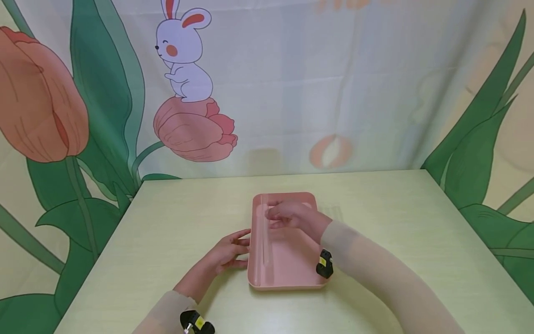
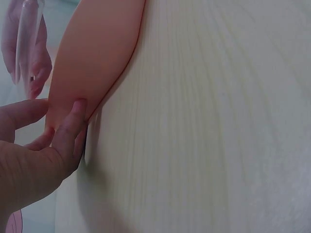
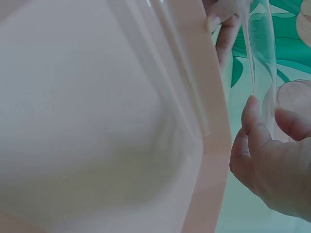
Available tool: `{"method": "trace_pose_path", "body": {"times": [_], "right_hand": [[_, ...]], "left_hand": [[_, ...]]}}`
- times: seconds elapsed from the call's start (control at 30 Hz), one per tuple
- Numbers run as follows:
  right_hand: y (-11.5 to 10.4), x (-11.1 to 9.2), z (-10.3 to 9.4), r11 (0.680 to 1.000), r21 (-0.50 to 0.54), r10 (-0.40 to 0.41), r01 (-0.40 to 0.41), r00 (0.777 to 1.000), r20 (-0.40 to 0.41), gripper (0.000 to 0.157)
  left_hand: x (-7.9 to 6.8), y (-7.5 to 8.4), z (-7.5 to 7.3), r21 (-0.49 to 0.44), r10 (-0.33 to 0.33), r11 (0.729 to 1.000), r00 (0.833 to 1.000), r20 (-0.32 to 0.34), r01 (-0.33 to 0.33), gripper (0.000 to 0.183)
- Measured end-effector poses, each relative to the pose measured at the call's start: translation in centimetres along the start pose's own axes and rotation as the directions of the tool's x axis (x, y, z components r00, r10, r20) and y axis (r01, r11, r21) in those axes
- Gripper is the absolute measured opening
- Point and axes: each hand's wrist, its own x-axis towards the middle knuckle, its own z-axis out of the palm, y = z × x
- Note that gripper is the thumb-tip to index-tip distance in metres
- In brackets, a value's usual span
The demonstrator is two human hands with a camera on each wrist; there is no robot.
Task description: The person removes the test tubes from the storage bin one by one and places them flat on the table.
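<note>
A pink rectangular tray (image 1: 298,262) lies on the table. My right hand (image 1: 289,213) is over its far left part and pinches a clear tube (image 3: 262,53) between thumb and fingers, held upright in the right wrist view. A second clear tube (image 3: 192,104) lies inside the tray along its long side wall. In the head view the clear plastic (image 1: 266,246) runs lengthwise down the tray's left side. My left hand (image 1: 229,252) rests its extended fingertips against the tray's outer left wall, as the left wrist view (image 2: 36,158) also shows.
The pale wood-grain table (image 1: 187,222) ends at a back edge in front of a printed curtain (image 1: 283,88) with a rabbit, tulips and leaves. Both forearms, in light sleeves with black wrist cameras (image 1: 324,264), come in from the near side.
</note>
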Motion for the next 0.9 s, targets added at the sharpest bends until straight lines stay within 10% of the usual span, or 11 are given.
{"method": "trace_pose_path", "body": {"times": [0.9], "right_hand": [[-3.8,-7.2,-5.3,0.994,0.008,-0.110,0.110,0.992,0.065,0.061]], "left_hand": [[-0.2,0.0,0.0,-0.006,0.009,1.000,1.000,0.006,-0.009,0.065]]}}
